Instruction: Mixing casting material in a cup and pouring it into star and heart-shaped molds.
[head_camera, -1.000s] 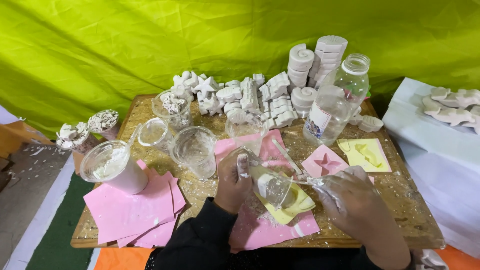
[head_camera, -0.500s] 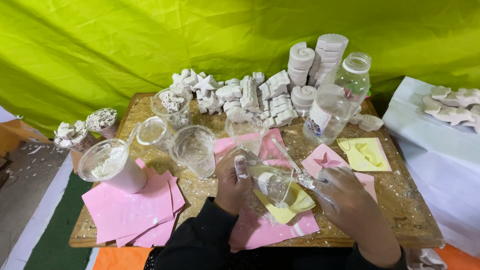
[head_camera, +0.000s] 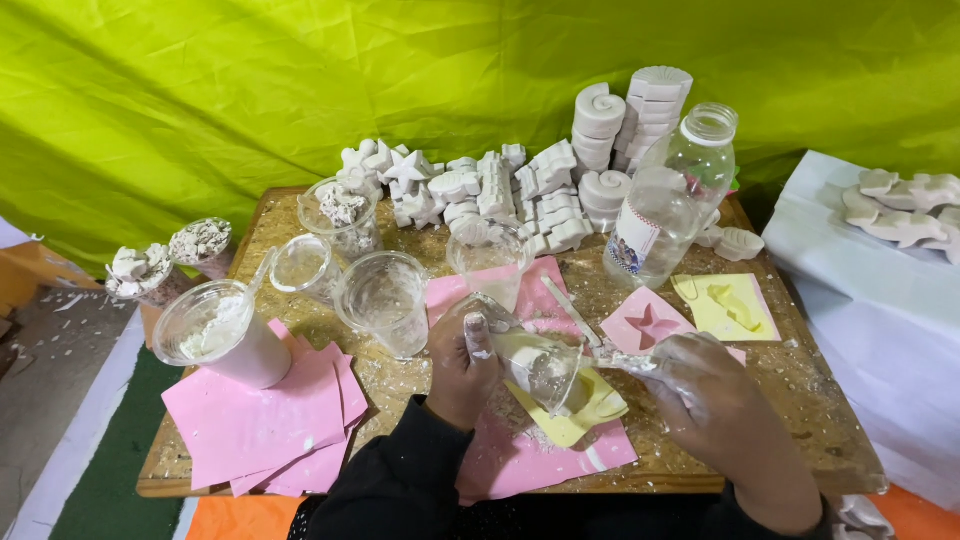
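Over the wooden worktop (head_camera: 800, 390), the left hand (head_camera: 462, 365) has its grip closed around a clear plastic cup (head_camera: 530, 355) tipped on its side above a yellow mould (head_camera: 580, 405), while the plaster-coated right hand (head_camera: 715, 400) pinches a thin stirring stick (head_camera: 590, 335) reaching the cup's mouth.

- Clear plastic cup (head_camera: 530, 360), smeared white inside
- Yellow mould (head_camera: 590, 405) under it, on pink sheets (head_camera: 250, 425)
- Pink star mould (head_camera: 645, 325), yellow mould (head_camera: 727, 305) far right
- White plaster casts (head_camera: 500, 190) against a lime-green cloth (head_camera: 200, 100)
- Speckled tan board table (head_camera: 800, 380)
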